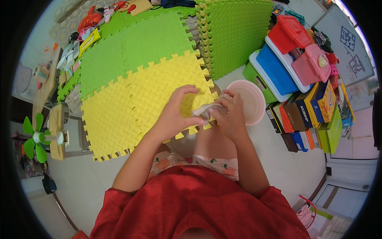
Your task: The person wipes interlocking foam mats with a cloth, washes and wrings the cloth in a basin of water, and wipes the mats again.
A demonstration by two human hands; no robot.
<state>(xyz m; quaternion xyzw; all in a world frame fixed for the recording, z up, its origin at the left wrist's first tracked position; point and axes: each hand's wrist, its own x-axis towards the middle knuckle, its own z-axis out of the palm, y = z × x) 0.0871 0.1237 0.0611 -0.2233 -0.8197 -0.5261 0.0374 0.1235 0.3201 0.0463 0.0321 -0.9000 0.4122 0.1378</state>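
Note:
A crumpled pale grey cloth is bunched in the fingers of my right hand, above the near right corner of the yellow foam mats. My left hand is just left of it, thumb and fingers spread in a wide curve; its thumb tip comes close to the cloth, and I cannot tell whether they touch. Below both hands lie yellow interlocking foam mats with a raised tread pattern, joined to green foam mats farther off. A pink plastic basin stands on the floor right beside my right hand.
A stack of green foam tiles stands upright behind. On the right are lidded storage bins and piled boxes. A green-bladed fan is at the left. Assorted items, including a yellow packet, line the mats' far left edge.

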